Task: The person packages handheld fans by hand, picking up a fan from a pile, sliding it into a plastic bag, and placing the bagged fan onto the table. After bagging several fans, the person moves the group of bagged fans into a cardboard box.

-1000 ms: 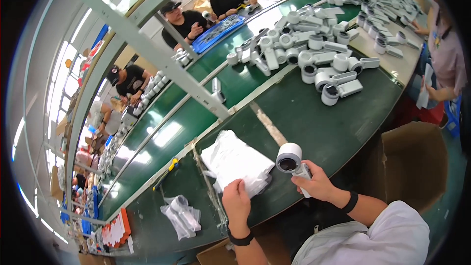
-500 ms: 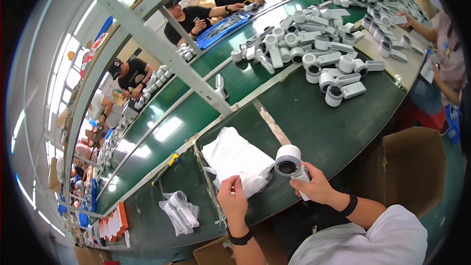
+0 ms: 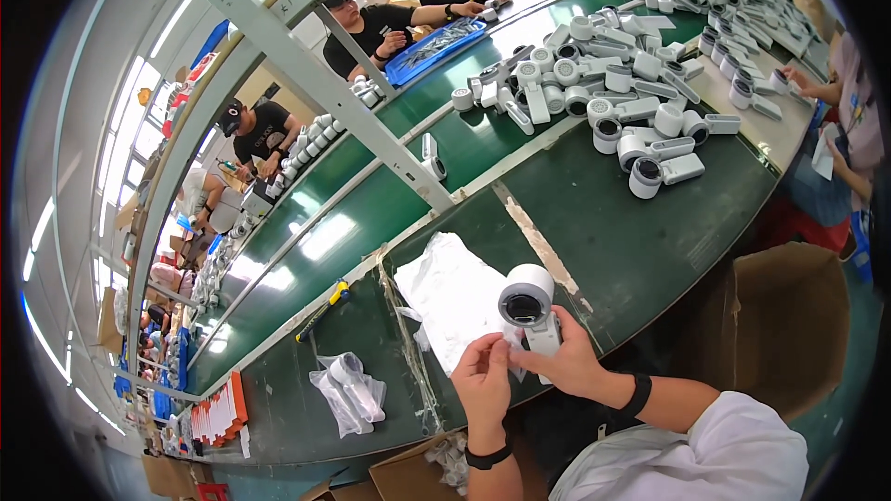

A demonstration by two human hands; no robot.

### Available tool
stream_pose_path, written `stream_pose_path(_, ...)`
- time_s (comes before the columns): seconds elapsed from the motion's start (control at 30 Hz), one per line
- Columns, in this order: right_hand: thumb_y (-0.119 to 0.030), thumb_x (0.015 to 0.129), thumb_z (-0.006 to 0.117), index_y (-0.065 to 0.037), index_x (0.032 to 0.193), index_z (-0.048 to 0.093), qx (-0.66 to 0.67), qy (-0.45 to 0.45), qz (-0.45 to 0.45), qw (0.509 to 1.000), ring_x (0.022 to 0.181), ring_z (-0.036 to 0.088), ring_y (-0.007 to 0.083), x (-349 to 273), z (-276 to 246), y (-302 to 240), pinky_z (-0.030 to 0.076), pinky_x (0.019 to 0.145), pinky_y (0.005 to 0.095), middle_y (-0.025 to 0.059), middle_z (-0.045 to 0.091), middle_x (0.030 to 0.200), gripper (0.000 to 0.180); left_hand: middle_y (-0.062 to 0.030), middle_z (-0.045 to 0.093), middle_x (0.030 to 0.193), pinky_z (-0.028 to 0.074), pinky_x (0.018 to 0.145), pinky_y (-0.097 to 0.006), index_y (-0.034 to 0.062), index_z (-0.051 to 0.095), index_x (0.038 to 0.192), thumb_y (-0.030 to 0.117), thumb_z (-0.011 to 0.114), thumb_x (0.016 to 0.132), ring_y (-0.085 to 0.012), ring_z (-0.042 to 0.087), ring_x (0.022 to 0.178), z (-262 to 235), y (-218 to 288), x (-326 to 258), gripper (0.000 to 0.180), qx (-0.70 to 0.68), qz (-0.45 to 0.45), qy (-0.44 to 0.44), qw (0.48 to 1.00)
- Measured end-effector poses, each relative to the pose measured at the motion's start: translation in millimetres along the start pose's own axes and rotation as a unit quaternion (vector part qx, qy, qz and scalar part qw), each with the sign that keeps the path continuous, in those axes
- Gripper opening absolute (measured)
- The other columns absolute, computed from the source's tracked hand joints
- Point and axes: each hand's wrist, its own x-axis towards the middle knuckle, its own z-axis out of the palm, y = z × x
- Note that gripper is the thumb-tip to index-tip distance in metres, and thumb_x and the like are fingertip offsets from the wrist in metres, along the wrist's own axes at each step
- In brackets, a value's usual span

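Note:
My right hand (image 3: pixel 574 364) is wrapped round the handle of a white handheld device (image 3: pixel 525 295), shaped like a small hair dryer, with a round head and a dark, grey-ringed opening. Its head points up and toward me. Close against it, my left hand (image 3: pixel 484 373) is closed in a pinch, and a bit of clear plastic bag (image 3: pixel 517 375) shows at the fingertips. Beneath and beyond both hands lies a stack of white plastic bags (image 3: pixel 447 289) on the green table. Farther left, a similar device sits inside a clear bag (image 3: pixel 349 395).
A yellow and black cutter knife (image 3: pixel 323 310) lies to the left. Many similar devices are heaped on the far right (image 3: pixel 640 83). A metal post (image 3: pixel 353 121) crosses the bench. Cardboard boxes (image 3: pixel 789 329) stand below the edge. Other people work along the green belt (image 3: pixel 325 237).
My left hand has moved right, from above the bag stack to beside the right hand. The device has come slightly left and closer to it. The whole view has shifted a little.

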Motion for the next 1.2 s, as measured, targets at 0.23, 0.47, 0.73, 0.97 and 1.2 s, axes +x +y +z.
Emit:
stream_pose_path(0.23,0.003,0.079,0.069,-0.002,0.110,0.049,0.084,0.051,0.080,0.992,0.062,0.061,0.0120,11.5,-10.6,4.2,0.051,0.053,0.0275,0.0056,0.062,0.085,0.037,-0.0055,0.062,0.082,0.052,0.063,-0.029,-0.0008,0.057,0.102,0.006,0.058,0.096,-0.0147,0.059,0.066,-12.5,-10.1,4.4,0.010,-0.217,-0.061,0.046,0.973)
stream_pose_path(0.47,-0.008,0.083,0.069,0.000,0.118,0.050,-0.033,0.025,0.051,0.998,0.070,0.064,0.0141,-0.2,-34.6,1.0,0.051,0.064,0.0286,0.0076,0.066,0.090,0.041,-0.0044,0.057,0.079,0.048,0.052,-0.029,-0.0005,0.054,0.102,0.009,0.057,0.097,-0.0130,0.054,0.059,-3.9,-12.2,1.1,0.011,-0.112,0.000,0.052,0.992)
stream_pose_path(0.73,-0.028,0.088,0.066,-0.009,0.147,0.024,-0.258,-0.364,0.126,0.886,0.072,0.067,0.0240,-9.8,-85.2,-70.9,0.051,0.068,0.0346,0.0138,0.068,0.082,0.075,-0.0050,0.059,0.076,0.042,0.052,-0.022,-0.0005,0.059,0.102,0.009,0.059,0.096,-0.0091,0.053,0.057,2.0,2.2,5.4,0.011,-0.037,-0.009,-0.012,0.999)
stream_pose_path(0.97,-0.034,0.093,0.057,-0.021,0.155,0.014,-0.251,-0.414,0.261,0.835,0.065,0.062,0.0173,17.8,-73.8,-65.1,0.051,0.059,0.0319,0.0095,0.064,0.081,0.077,-0.0016,0.062,0.090,0.043,0.062,-0.020,-0.0012,0.066,0.096,0.002,0.064,0.090,-0.0060,0.054,0.074,-0.7,16.5,3.5,0.007,0.037,0.058,-0.075,0.995)
stream_pose_path(1.2,-0.033,0.094,0.055,-0.021,0.150,0.029,-0.312,-0.323,0.175,0.876,0.069,0.065,0.0173,8.0,-56.8,-38.9,0.052,0.062,0.0313,0.0098,0.065,0.080,0.063,-0.0009,0.060,0.092,0.042,0.063,-0.020,-0.0008,0.066,0.094,0.001,0.065,0.090,-0.0062,0.053,0.074,-12.5,6.7,-4.6,0.004,0.109,0.093,-0.047,0.989)
